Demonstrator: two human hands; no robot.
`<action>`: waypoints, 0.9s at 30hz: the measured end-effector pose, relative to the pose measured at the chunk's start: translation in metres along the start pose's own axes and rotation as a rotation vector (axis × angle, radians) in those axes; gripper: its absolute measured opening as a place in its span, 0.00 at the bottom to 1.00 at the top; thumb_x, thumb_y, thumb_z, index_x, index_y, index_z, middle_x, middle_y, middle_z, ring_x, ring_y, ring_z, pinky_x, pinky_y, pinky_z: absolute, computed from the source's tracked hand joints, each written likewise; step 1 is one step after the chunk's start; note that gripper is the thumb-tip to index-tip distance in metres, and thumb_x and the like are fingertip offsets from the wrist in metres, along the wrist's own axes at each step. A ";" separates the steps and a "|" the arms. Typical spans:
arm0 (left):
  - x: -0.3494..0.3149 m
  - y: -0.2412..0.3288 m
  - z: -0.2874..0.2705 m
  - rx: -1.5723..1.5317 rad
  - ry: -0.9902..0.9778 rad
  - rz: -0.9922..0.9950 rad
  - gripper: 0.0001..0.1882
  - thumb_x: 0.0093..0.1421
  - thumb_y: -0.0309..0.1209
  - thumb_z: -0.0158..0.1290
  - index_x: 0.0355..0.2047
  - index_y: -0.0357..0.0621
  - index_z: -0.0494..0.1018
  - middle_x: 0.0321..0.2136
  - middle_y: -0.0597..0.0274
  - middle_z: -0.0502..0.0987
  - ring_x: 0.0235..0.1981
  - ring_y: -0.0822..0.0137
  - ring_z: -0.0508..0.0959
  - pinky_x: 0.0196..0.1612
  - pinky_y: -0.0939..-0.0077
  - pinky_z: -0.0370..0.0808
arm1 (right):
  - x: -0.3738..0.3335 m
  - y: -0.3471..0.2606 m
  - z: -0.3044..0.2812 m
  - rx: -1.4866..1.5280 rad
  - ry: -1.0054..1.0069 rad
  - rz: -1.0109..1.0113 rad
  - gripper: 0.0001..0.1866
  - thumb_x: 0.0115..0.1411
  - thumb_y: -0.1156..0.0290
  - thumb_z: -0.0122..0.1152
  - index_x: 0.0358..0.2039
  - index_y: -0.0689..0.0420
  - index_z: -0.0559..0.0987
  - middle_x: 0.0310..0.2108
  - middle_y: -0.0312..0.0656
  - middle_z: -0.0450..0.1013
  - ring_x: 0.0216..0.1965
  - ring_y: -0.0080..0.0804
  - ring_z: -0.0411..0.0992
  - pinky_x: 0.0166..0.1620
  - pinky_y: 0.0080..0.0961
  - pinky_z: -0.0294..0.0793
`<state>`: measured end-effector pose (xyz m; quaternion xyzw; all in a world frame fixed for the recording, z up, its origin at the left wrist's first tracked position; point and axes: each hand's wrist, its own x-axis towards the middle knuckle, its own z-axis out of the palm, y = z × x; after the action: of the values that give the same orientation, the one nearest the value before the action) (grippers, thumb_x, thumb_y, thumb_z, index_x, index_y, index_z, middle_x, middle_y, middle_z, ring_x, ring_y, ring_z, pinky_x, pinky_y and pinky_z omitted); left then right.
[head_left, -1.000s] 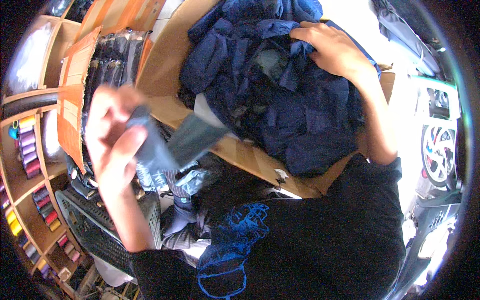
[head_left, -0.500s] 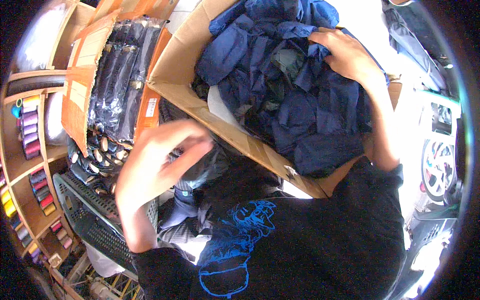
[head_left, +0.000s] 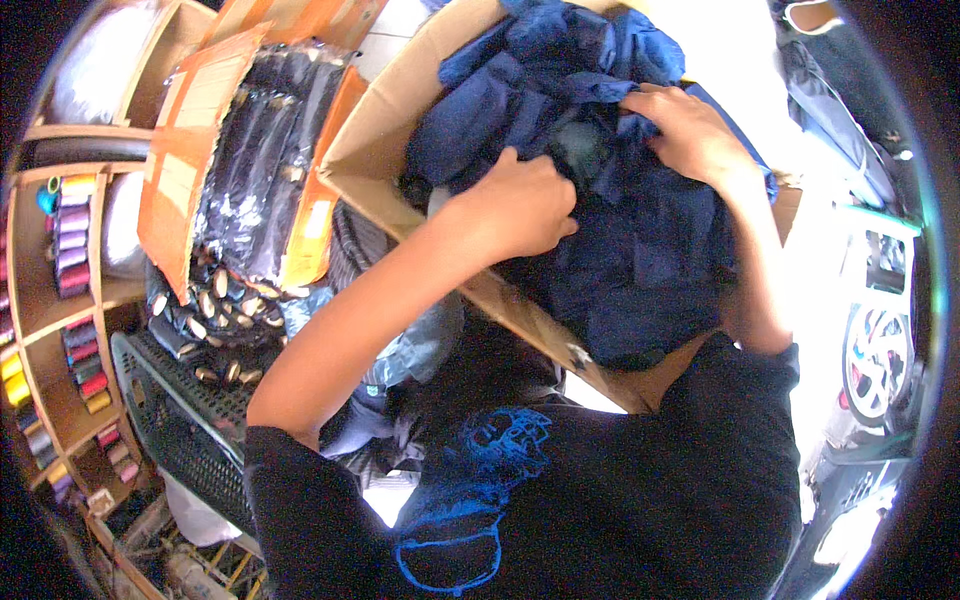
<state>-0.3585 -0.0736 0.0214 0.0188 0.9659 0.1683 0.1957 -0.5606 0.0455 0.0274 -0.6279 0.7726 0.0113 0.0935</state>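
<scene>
A large open cardboard box in front of me is full of dark blue cloth pieces. My left hand is inside it with fingers curled into the blue cloth near the box's left wall. My right hand rests further back on the pile, fingers gripping a fold of the same blue cloth. Between the two hands a darker greyish piece shows.
To the left lies an orange cardboard box holding black plastic-wrapped items. Below it sits a dark plastic crate with small bagged items. Wooden shelves with coloured thread spools line the far left. A wheel is at the right.
My left hand, which held a greyish packet out to the left a second ago, has let it go and moved right into the box onto the blue cloth. The right hand stayed on the pile.
</scene>
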 end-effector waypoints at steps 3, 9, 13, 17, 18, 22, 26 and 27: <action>-0.042 -0.020 -0.010 -0.288 0.484 0.226 0.13 0.53 0.38 0.59 0.27 0.40 0.75 0.28 0.54 0.75 0.34 0.54 0.77 0.40 0.62 0.72 | 0.001 0.007 0.006 -0.010 -0.016 0.011 0.29 0.45 0.83 0.60 0.52 0.55 0.72 0.55 0.48 0.68 0.59 0.44 0.62 0.62 0.37 0.61; -0.157 -0.020 -0.025 -0.777 1.049 0.186 0.12 0.46 0.14 0.55 0.30 0.41 0.69 0.28 0.59 0.73 0.31 0.67 0.76 0.34 0.75 0.74 | -0.005 0.000 -0.001 -0.038 0.035 -0.082 0.28 0.45 0.84 0.56 0.50 0.55 0.72 0.50 0.46 0.70 0.53 0.47 0.67 0.56 0.38 0.68; -0.226 -0.009 0.010 -1.455 1.282 -0.123 0.14 0.47 0.24 0.54 0.30 0.44 0.59 0.33 0.57 0.64 0.23 0.64 0.73 0.21 0.76 0.78 | -0.006 0.009 0.010 -0.016 0.073 -0.097 0.29 0.44 0.84 0.55 0.51 0.55 0.72 0.50 0.46 0.70 0.53 0.47 0.67 0.56 0.38 0.67; -0.246 -0.032 0.071 -1.072 0.876 -0.597 0.15 0.50 0.25 0.52 0.39 0.39 0.66 0.38 0.58 0.68 0.40 0.61 0.74 0.46 0.64 0.72 | -0.005 0.008 0.009 0.010 0.105 -0.098 0.28 0.45 0.83 0.56 0.51 0.54 0.72 0.49 0.46 0.71 0.54 0.47 0.67 0.56 0.39 0.67; -0.236 -0.026 0.075 -0.982 0.706 -0.657 0.15 0.52 0.25 0.54 0.40 0.38 0.68 0.41 0.57 0.69 0.45 0.60 0.72 0.50 0.64 0.68 | -0.003 0.012 0.013 -0.018 0.093 -0.089 0.28 0.46 0.81 0.56 0.51 0.53 0.72 0.49 0.46 0.71 0.54 0.46 0.67 0.56 0.39 0.67; -0.170 -0.009 0.047 -0.472 0.795 -0.410 0.13 0.53 0.21 0.56 0.41 0.39 0.72 0.39 0.55 0.74 0.43 0.60 0.74 0.49 0.69 0.69 | -0.003 0.007 0.011 -0.002 0.019 -0.015 0.28 0.44 0.83 0.60 0.50 0.56 0.73 0.52 0.46 0.70 0.56 0.44 0.66 0.58 0.36 0.65; -0.075 0.005 -0.003 -0.351 0.697 0.211 0.08 0.55 0.23 0.50 0.35 0.38 0.75 0.30 0.52 0.76 0.35 0.50 0.77 0.41 0.60 0.73 | -0.001 0.006 0.012 -0.005 -0.013 0.038 0.27 0.45 0.82 0.61 0.49 0.56 0.73 0.50 0.44 0.71 0.54 0.45 0.67 0.57 0.37 0.66; -0.052 0.001 -0.004 -0.310 0.601 0.378 0.09 0.55 0.24 0.48 0.35 0.39 0.75 0.30 0.50 0.76 0.35 0.48 0.77 0.40 0.58 0.74 | 0.002 -0.001 0.005 -0.004 -0.030 0.043 0.27 0.45 0.82 0.61 0.49 0.56 0.73 0.49 0.44 0.71 0.54 0.45 0.67 0.56 0.37 0.66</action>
<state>-0.3115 -0.0797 0.0443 0.1165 0.9229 0.3431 -0.1300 -0.5595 0.0438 0.0219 -0.6112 0.7843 0.0244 0.1035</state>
